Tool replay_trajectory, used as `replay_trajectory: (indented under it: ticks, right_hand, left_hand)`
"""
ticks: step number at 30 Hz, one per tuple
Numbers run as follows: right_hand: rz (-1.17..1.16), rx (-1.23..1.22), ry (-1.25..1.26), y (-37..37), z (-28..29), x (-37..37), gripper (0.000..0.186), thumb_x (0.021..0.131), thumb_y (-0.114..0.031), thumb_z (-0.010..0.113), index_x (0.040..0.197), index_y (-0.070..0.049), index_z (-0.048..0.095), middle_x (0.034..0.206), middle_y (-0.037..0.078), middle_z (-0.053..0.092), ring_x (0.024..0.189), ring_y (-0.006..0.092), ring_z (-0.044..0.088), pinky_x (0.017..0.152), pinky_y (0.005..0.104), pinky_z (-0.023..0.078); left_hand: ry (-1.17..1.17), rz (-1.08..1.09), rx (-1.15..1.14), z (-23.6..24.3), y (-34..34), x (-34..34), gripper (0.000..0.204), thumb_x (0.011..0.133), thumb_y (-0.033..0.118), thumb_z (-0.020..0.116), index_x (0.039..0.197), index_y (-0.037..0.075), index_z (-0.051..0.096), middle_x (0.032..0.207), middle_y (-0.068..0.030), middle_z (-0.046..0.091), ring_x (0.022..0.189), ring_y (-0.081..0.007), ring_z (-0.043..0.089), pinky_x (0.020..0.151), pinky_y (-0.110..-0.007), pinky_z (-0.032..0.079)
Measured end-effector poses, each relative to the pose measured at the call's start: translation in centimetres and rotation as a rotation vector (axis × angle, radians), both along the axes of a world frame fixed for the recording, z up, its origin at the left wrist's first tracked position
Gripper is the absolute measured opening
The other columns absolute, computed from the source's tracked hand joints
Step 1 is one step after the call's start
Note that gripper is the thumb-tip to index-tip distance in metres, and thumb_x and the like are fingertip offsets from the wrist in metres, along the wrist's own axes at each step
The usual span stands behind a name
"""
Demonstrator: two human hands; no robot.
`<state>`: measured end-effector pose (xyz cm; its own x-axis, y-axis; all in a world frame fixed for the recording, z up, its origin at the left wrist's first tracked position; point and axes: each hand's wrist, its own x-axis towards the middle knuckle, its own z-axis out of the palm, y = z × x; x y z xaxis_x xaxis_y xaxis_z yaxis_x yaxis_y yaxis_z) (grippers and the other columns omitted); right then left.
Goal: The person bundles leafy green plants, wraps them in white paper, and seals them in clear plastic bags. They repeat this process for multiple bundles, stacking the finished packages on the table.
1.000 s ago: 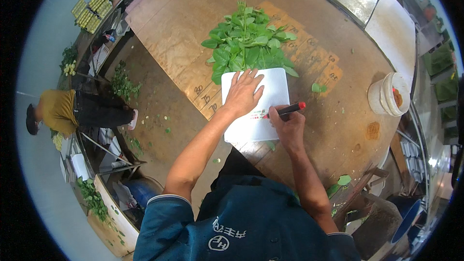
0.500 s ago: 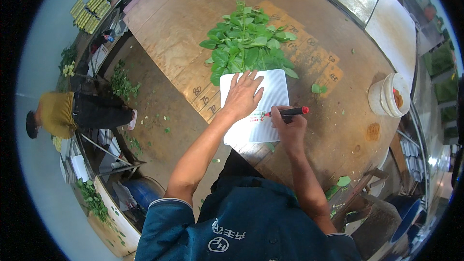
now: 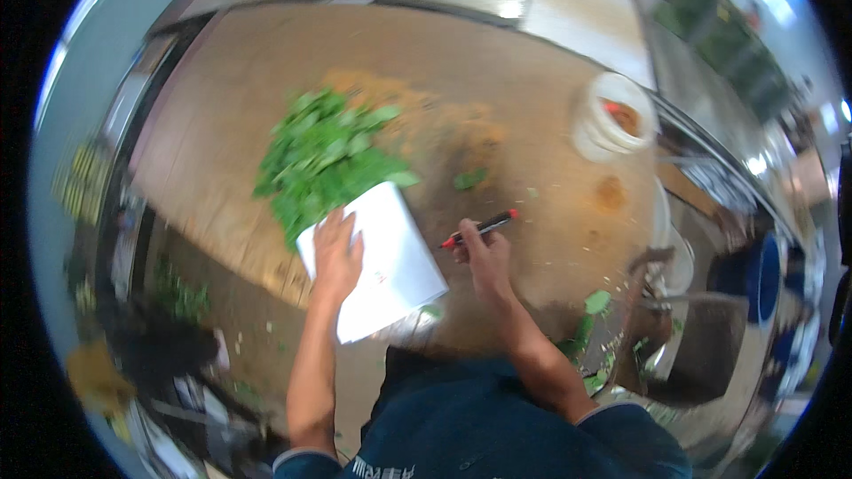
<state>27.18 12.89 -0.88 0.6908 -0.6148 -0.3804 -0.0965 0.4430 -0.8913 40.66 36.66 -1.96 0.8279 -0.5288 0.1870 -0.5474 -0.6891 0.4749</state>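
My left hand (image 3: 337,253) lies with its fingers stretched out on the upper left part of a white sheet or thin pad (image 3: 386,253). Small red marks show on that white surface. To its right, my right hand (image 3: 486,259) pinches a black marker pen (image 3: 484,224) with red ends. The pen's left end points toward the sheet but is apart from it. A pile of green leafy stems (image 3: 324,155) lies just beyond the sheet and partly under its far edge. The picture is blurred by motion.
On the brown wooden table (image 3: 532,168) stands a white bucket (image 3: 603,124) at the far right. A loose leaf (image 3: 469,179) lies near the pile. Past the table's right edge are a chair (image 3: 697,337) and a blue tub (image 3: 750,279). Another person (image 3: 102,372) is at the lower left.
The whole view has turned, so the table and pile sit differently. My right hand has moved off the sheet to the right with the marker pen. My left hand stays on the sheet.
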Motion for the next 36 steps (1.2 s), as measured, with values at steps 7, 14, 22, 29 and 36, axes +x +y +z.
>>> replay_trajectory:
  ticks: [7,14,22,29,36]
  right_hand:
    - [-0.292,-0.075,0.203,-17.3,-9.3,-2.7,0.033,0.095,-0.033,0.072,0.087,-0.002,0.064,0.068,0.004,0.064,0.054,0.0119,0.060,0.048,0.0269,0.049]
    - [-0.358,-0.142,0.285,-30.7,-12.4,-1.6,0.033,0.093,-0.029,0.073,0.074,-0.005,0.062,0.060,0.005,0.058,0.046,0.0132,0.054,0.042,0.0280,0.041]
    - [-0.018,-0.253,0.172,-17.7,-12.2,-3.8,0.032,0.105,-0.026,0.055,0.078,-0.011,0.058,0.065,-0.003,0.050,0.054,0.0076,0.041,0.049,0.0285,0.034]
    - [0.544,-0.550,0.028,-3.8,-13.1,0.0,0.032,0.106,-0.022,0.054,0.117,0.005,0.066,0.100,0.011,0.070,0.084,0.0169,0.066,0.073,0.0312,0.055]
    - [0.763,-0.086,-0.021,2.5,-6.8,3.2,0.040,0.108,-0.024,0.049,0.139,0.002,0.054,0.118,0.010,0.066,0.100,0.0186,0.064,0.086,0.0322,0.054]
  left_hand:
    - [0.049,-0.039,0.069,3.1,-2.5,-0.5,0.042,0.100,0.019,0.055,0.136,-0.002,0.059,0.147,-0.0263,0.053,0.140,-0.0430,0.044,0.121,-0.054,0.024]
    - [0.048,-0.048,0.038,2.2,-3.3,-0.2,0.039,0.098,0.014,0.059,0.134,-0.002,0.060,0.144,-0.0268,0.054,0.138,-0.0435,0.047,0.119,-0.054,0.028]
    - [0.037,0.035,0.027,0.3,0.0,-0.8,0.044,0.094,0.017,0.064,0.135,0.002,0.060,0.147,-0.0244,0.052,0.137,-0.0414,0.047,0.116,-0.056,0.032]
    - [0.123,0.352,-0.396,0.7,2.3,-3.8,0.068,0.095,0.035,0.070,0.146,-0.001,0.045,0.149,-0.0287,0.046,0.141,-0.0405,0.044,0.119,-0.047,0.033]
    - [0.985,0.471,-1.034,-3.6,7.6,-5.7,0.100,0.094,0.050,0.070,0.161,0.000,0.016,0.161,-0.0251,0.030,0.149,-0.0341,0.032,0.121,-0.042,0.031]
